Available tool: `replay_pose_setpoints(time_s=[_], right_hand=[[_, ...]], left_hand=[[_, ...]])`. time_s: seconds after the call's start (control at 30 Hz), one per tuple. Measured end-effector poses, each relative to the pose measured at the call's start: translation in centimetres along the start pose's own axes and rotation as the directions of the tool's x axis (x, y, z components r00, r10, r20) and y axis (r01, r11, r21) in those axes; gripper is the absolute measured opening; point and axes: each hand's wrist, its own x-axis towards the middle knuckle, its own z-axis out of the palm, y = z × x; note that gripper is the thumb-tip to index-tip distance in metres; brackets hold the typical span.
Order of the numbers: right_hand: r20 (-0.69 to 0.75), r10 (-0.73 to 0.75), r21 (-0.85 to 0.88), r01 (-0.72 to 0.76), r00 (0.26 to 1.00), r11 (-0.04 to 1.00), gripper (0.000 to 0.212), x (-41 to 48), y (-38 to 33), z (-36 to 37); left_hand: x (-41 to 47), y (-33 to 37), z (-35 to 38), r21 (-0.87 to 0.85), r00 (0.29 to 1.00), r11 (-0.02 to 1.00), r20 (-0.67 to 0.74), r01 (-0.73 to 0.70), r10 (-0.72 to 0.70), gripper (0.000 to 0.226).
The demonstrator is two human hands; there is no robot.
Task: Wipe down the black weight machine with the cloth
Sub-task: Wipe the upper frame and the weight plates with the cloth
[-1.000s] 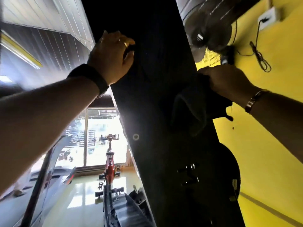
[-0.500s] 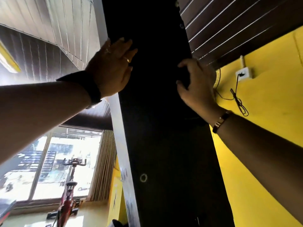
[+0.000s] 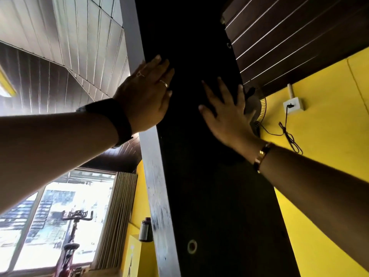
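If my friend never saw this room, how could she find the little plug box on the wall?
Find the big yellow wall right of the tall black machine. High up, just right of the round fan, sits the plug box. It is the only white square there, with a black cord hanging from it.

A single wide-angle view, worn on the person's head, stands close in front of the black weight machine (image 3: 199, 176) and tips steeply upward along its upright panel. Both forearms enter from the lower corners, and the left hand (image 3: 145, 96) and right hand (image 3: 225, 114) meet near mid-frame. Above the left hand is ceiling (image 3: 69, 37), below it a window (image 3: 50, 216). Right of the right hand is yellow wall (image 3: 319, 116).
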Motion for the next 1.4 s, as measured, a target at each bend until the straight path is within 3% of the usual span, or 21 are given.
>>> replay_pose_setpoints(time_s=[0.07, 0.13, 0.3, 0.37, 0.5, 0.6, 0.67, 0.8, 0.87, 1.03, 1.17, 1.3, 1.4], right_hand=[[0.007, 0.078, 0.148, -0.078, 0.997, 0.986, 0.057, 2.0, -0.5, -0.7], [0.002, 0.073, 0.148, -0.072, 0.997, 0.986, 0.058, 3.1, -1.4, -0.9], [-0.035, -0.210, -0.046, 0.209, 0.977, 0.977, 0.061, 2.1, -2.2, 0.1], [-0.036, -0.237, -0.068, 0.234, 0.971, 0.970, 0.060, 2.7, -0.7, -0.1], [-0.066, -0.061, 0.090, 0.067, 0.996, 0.994, 0.058, 4.5, 2.6, -0.7], [-0.088, 0.158, 0.185, -0.140, 0.984, 0.973, 0.057, 5.1, 3.6, -0.6], [-0.063, 0.204, 0.199, -0.188, 0.977, 0.962, 0.058, 5.2, 2.6, -0.5], [-0.078, -0.096, 0.063, 0.101, 0.992, 0.993, 0.061, 4.1, 1.4, 0.2], [-0.077, -0.152, 0.044, 0.155, 0.985, 0.987, 0.062, 5.1, 3.4, 0.1], [-0.071, 0.136, 0.149, -0.124, 0.988, 0.981, 0.078, 7.8, 8.4, -0.5], [-0.078, 0.239, 0.141, -0.226, 0.968, 0.964, 0.058, 3.7, 6.1, 0.1], [-0.125, 0.031, 0.000, -0.031, 0.992, 1.000, 0.059, -1.4, 1.0, 1.0], [-0.149, -0.193, -0.070, 0.184, 0.970, 0.980, 0.062, -5.6, -1.0, 2.1]], left_hand=[[0.0, 0.1, 0.2, -0.013, 1.000, 1.000, -0.025, 0.002, -0.002, 0.056], [0.0, 0.3, 0.2, -0.013, 0.999, 1.000, -0.035, 0.004, -0.004, 0.058], [0.1, 0.5, -0.4, 0.032, 0.999, 0.999, -0.037, -0.024, 0.025, 0.058], [0.0, 0.4, -0.5, 0.069, 0.999, 0.996, -0.017, -0.049, 0.050, 0.056], [0.4, 0.3, -1.1, 0.146, 0.986, 0.975, 0.026, -0.166, 0.164, 0.051], [0.3, 0.8, -1.4, 0.138, 0.986, 0.976, 0.042, -0.168, 0.164, 0.052], [0.3, 0.8, -1.4, 0.141, 0.985, 0.975, 0.055, -0.171, 0.164, 0.052], [0.6, 0.5, -1.6, 0.156, 0.976, 0.965, 0.083, -0.212, 0.201, 0.052], [0.6, 0.5, -1.6, 0.167, 0.972, 0.959, 0.097, -0.227, 0.214, 0.052], [0.5, 0.7, -1.7, 0.158, 0.974, 0.967, 0.134, -0.201, 0.181, 0.053], [0.4, 0.6, -1.7, 0.144, 0.978, 0.974, 0.137, -0.175, 0.155, 0.054], [0.3, 0.6, -1.3, 0.110, 0.982, 0.981, 0.125, -0.158, 0.144, 0.054], [0.2, 0.5, -1.4, 0.135, 0.981, 0.976, 0.109, -0.174, 0.160, 0.053]])
